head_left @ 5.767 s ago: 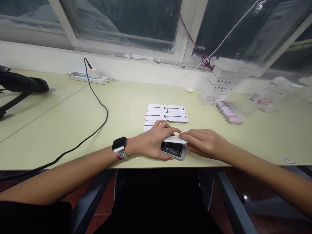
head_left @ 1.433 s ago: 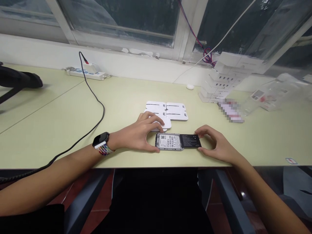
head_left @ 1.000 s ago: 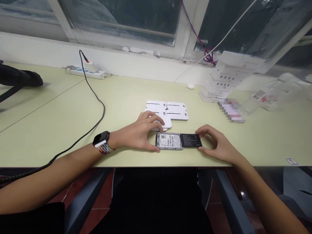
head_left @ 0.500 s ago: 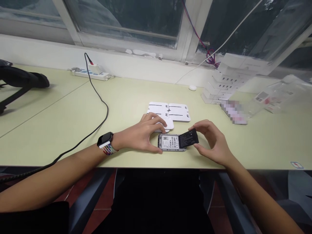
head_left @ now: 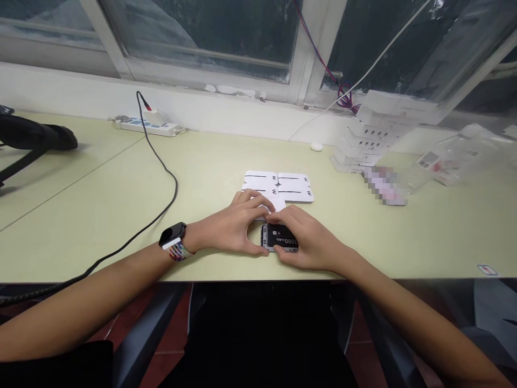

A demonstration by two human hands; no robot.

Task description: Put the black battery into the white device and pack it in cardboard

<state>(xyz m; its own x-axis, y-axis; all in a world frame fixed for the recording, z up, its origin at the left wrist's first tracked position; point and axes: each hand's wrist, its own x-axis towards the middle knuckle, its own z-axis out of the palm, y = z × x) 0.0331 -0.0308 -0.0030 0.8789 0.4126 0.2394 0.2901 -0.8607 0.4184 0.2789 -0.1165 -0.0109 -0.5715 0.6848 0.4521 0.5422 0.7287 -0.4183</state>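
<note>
A small flat electronic device (head_left: 264, 242) lies on the table near its front edge, its back side up. In its bay sits a black battery (head_left: 278, 237) marked 3000mAh, its right part hidden under my fingers. My left hand (head_left: 234, 226) holds the device's left end between thumb and fingers. My right hand (head_left: 309, 237) is curved over the right half, its thumb at the near edge and fingertips at the far edge of the battery. Just beyond, white rounded plates (head_left: 296, 186) with black marks lie together, partly covered by my left fingers.
A black cable (head_left: 174, 186) runs across the table on the left from a white power strip (head_left: 147, 126). White boxes (head_left: 359, 145) are stacked at the back right, beside a clear plastic bag (head_left: 448, 159). A black stand (head_left: 36, 134) is at far left.
My right hand has moved left with the battery, which was tilted up at the device's right end and now lies flat in the bay with another face up. My left hand stays put.
</note>
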